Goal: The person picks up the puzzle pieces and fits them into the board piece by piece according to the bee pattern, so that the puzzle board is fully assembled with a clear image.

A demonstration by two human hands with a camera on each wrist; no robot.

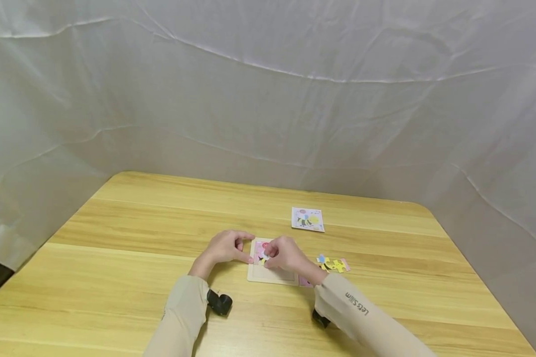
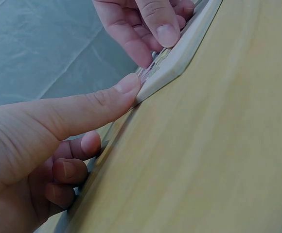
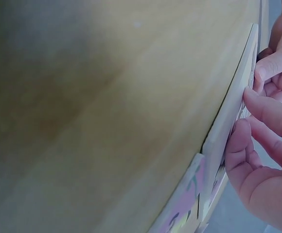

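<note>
We are seating a piece (image 1: 262, 251) in the tray (image 1: 268, 275), frame centre. Our right hand (image 1: 286, 254) pinches it; our left hand (image 1: 225, 246) steadies the tray's edge, thumb straight. Next, it needs pressing flat.

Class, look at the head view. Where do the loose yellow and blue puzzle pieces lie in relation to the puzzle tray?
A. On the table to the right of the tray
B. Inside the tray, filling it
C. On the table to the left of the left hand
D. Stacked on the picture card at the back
A. The loose puzzle pieces lie on the table just to the right of the puzzle tray, beyond the right hand.
</note>
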